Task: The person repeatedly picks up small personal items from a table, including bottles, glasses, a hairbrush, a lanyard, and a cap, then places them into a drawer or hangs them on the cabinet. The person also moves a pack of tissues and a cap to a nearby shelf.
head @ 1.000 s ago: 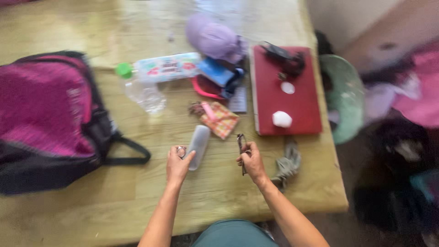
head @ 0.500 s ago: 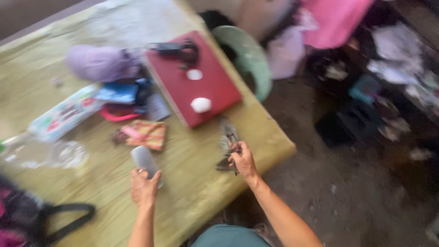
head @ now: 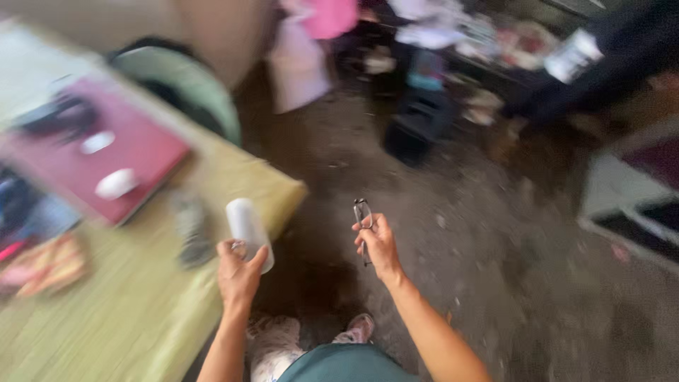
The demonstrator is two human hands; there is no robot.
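My left hand grips a long whitish case, held up over the corner of the wooden table. My right hand holds a folded pair of dark-framed glasses out over the bare floor, to the right of the table. The two hands are apart, about a forearm's width between them. The view is blurred by motion.
On the table lie a red laptop with two small white things on it, a grey bundle and a checked pouch. A green chair stands behind the table. Dark bags, clothes and clutter fill the floor at the back.
The view has swung to the right, from the tabletop to the floor. Both hands, still holding the case and the glasses, have moved off past the table's corner.
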